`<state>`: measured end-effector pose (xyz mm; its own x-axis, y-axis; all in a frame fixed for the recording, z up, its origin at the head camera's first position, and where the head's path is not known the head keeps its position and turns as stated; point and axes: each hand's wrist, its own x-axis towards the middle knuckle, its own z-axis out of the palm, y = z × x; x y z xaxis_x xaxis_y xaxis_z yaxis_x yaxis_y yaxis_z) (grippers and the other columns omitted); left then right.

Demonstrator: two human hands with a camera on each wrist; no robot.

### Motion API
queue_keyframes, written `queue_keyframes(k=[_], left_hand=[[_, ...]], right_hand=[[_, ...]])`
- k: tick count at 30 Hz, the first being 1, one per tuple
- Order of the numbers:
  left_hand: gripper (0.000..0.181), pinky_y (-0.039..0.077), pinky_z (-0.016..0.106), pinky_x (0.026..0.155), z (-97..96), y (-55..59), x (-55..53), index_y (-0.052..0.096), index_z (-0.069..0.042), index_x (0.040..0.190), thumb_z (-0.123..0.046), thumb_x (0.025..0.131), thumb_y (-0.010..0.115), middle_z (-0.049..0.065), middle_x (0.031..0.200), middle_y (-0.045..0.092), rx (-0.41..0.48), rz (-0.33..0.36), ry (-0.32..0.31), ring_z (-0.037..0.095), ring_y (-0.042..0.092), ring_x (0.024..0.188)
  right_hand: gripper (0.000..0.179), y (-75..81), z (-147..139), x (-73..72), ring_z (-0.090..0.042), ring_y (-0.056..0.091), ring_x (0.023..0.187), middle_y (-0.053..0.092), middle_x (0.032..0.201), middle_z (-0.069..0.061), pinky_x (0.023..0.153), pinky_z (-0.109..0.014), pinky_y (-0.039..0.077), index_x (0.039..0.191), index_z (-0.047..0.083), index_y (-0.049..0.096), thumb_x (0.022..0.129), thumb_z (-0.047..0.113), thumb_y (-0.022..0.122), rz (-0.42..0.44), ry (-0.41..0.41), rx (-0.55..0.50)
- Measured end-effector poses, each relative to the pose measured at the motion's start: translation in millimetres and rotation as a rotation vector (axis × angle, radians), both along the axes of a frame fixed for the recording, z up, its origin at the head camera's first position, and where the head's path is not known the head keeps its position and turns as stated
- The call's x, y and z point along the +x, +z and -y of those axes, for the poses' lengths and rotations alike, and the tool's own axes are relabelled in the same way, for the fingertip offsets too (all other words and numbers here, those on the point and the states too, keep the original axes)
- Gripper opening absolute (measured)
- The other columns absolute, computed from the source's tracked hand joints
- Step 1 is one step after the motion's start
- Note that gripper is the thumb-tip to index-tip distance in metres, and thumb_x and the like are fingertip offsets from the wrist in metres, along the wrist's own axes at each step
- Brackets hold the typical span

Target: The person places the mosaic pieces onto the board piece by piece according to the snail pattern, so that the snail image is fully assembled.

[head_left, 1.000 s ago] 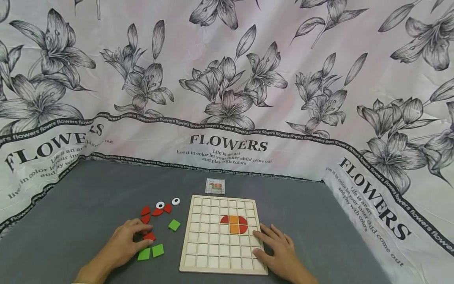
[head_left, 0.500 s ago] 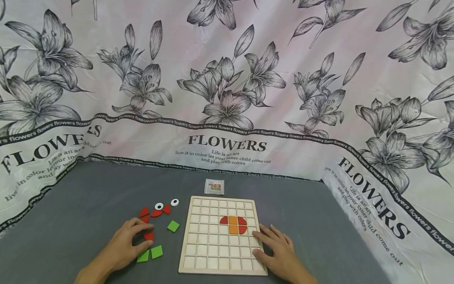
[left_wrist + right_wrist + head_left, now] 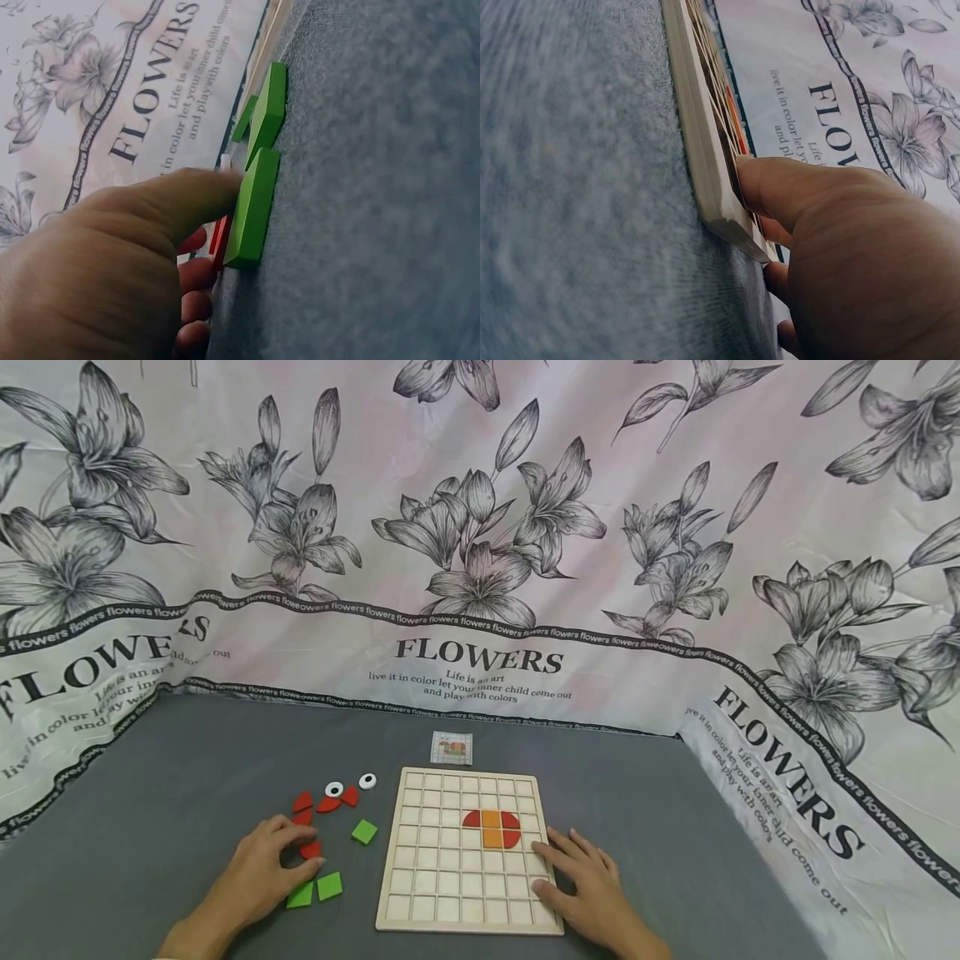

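Observation:
My left hand [image 3: 258, 868] is low over the table at the left, thumb and fingertips at opposite sides of a small red tile [image 3: 311, 850], partly hidden by them. Its thumb tip lies beside a green square tile [image 3: 255, 214]. My right hand [image 3: 588, 889] rests on the right edge of a wooden grid board [image 3: 450, 868], thumb and a finger over the rim, the fingers loosely extended. On the board, orange square tiles [image 3: 492, 828] and red quarter-round tiles [image 3: 512, 829] form a rounded shape.
Left of the board lie green squares [image 3: 364, 832] [image 3: 329, 886], several red quarter-round pieces [image 3: 302, 802], and two white eye discs [image 3: 367, 782]. A small picture card [image 3: 452, 748] lies behind the board. A flower-printed cloth [image 3: 480, 656] borders the grey table [image 3: 247, 743].
The red tile at my left fingertips has turned and shifted slightly, with thumb and fingers closer about it. My right hand stays at the board's edge. The head view has shifted slightly.

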<state>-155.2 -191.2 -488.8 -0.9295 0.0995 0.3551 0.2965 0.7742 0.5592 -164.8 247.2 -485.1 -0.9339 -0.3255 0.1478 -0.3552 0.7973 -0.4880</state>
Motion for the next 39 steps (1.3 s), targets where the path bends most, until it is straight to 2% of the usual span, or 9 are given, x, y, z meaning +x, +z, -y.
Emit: queue_keyframes(k=[6, 12, 16, 19, 22, 25, 28, 32, 39], left_hand=[[0.033, 0.047, 0.042, 0.071, -3.0, 3.6, 1.8, 0.073, -0.011, 0.099, -0.024, 0.072, 0.086, -0.005, 0.09, 0.056, -0.03, 0.008, 0.029, 0.016, 0.053, 0.082], [0.033, 0.048, 0.042, 0.072, -5.8, 3.6, 2.8, 0.073, -0.008, 0.099, -0.019, 0.071, 0.086, -0.003, 0.09, 0.059, -0.026, -0.037, 0.062, 0.018, 0.056, 0.081], [0.037, 0.049, 0.036, 0.066, -8.7, 4.3, 3.1, 0.074, -0.007, 0.102, -0.014, 0.068, 0.087, -0.005, 0.091, 0.06, 0.023, -0.133, 0.069, 0.013, 0.055, 0.076], [0.04, 0.048, 0.033, 0.06, -12.1, 6.8, 3.4, 0.074, -0.007, 0.102, -0.012, 0.065, 0.089, -0.005, 0.091, 0.061, 0.05, -0.246, 0.057, 0.012, 0.055, 0.072], [0.042, 0.049, 0.032, 0.058, -17.9, 11.9, 3.2, 0.074, -0.006, 0.101, -0.009, 0.062, 0.09, -0.003, 0.09, 0.062, 0.077, -0.355, 0.02, 0.013, 0.057, 0.07], [0.043, 0.05, 0.03, 0.057, -26.2, 19.0, 2.7, 0.074, -0.005, 0.102, -0.005, 0.061, 0.089, -0.005, 0.091, 0.062, 0.109, -0.41, -0.034, 0.013, 0.06, 0.069], [0.044, 0.051, 0.03, 0.057, -34.7, 24.6, 2.0, 0.073, -0.005, 0.102, -0.003, 0.061, 0.088, -0.007, 0.092, 0.061, 0.14, -0.426, -0.081, 0.014, 0.062, 0.069], [0.042, 0.052, 0.031, 0.058, -46.7, 29.3, 1.5, 0.073, -0.006, 0.102, -0.002, 0.062, 0.087, -0.009, 0.094, 0.062, 0.172, -0.419, -0.1, 0.013, 0.062, 0.069], [0.038, 0.053, 0.033, 0.061, -75.2, 37.3, -4.9, 0.073, -0.004, 0.102, -0.003, 0.066, 0.086, -0.008, 0.094, 0.06, 0.215, -0.371, -0.154, 0.013, 0.061, 0.073]], right_hand=[[0.048, 1.9, 0, -1.0, -0.041, 0.029, 0.136, 0.045, 0.145, -0.006, 0.097, -0.069, 0.014, 0.133, 0.023, 0.061, 0.091, 0.047, 0.062, 0.002, -0.003, -0.001], [0.048, 3.8, 1, -1.1, -0.042, 0.028, 0.136, 0.044, 0.145, -0.007, 0.097, -0.069, 0.013, 0.133, 0.023, 0.061, 0.092, 0.047, 0.062, 0.012, 0.004, -0.007], [0.048, 4.9, 1, -1.6, -0.042, 0.028, 0.136, 0.044, 0.145, -0.007, 0.097, -0.069, 0.013, 0.133, 0.022, 0.061, 0.092, 0.047, 0.061, 0.013, 0.004, -0.003], [0.048, 5.6, 1, -1.8, -0.041, 0.028, 0.136, 0.044, 0.146, -0.007, 0.097, -0.069, 0.013, 0.133, 0.022, 0.061, 0.092, 0.047, 0.061, 0.014, 0.002, -0.002], [0.048, 6.2, 2, -1.1, -0.042, 0.028, 0.136, 0.044, 0.146, -0.008, 0.097, -0.07, 0.013, 0.133, 0.022, 0.061, 0.092, 0.047, 0.061, 0.02, 0.002, -0.003], [0.048, 6.3, 3, 0.0, -0.042, 0.028, 0.136, 0.044, 0.146, -0.008, 0.097, -0.07, 0.013, 0.133, 0.021, 0.061, 0.092, 0.047, 0.06, 0.023, -0.004, 0.003], [0.049, 6.0, 3, 0.5, -0.042, 0.027, 0.136, 0.044, 0.146, -0.007, 0.097, -0.07, 0.013, 0.133, 0.022, 0.061, 0.092, 0.048, 0.06, 0.027, -0.01, 0.008], [0.049, 5.0, 3, 0.5, -0.042, 0.027, 0.136, 0.043, 0.146, -0.007, 0.097, -0.071, 0.013, 0.134, 0.022, 0.06, 0.092, 0.049, 0.06, 0.035, -0.01, 0.006], [0.048, 3.7, 2, -0.5, -0.041, 0.027, 0.136, 0.044, 0.146, -0.007, 0.097, -0.07, 0.013, 0.133, 0.022, 0.061, 0.093, 0.048, 0.06, 0.026, -0.011, 0.007]])
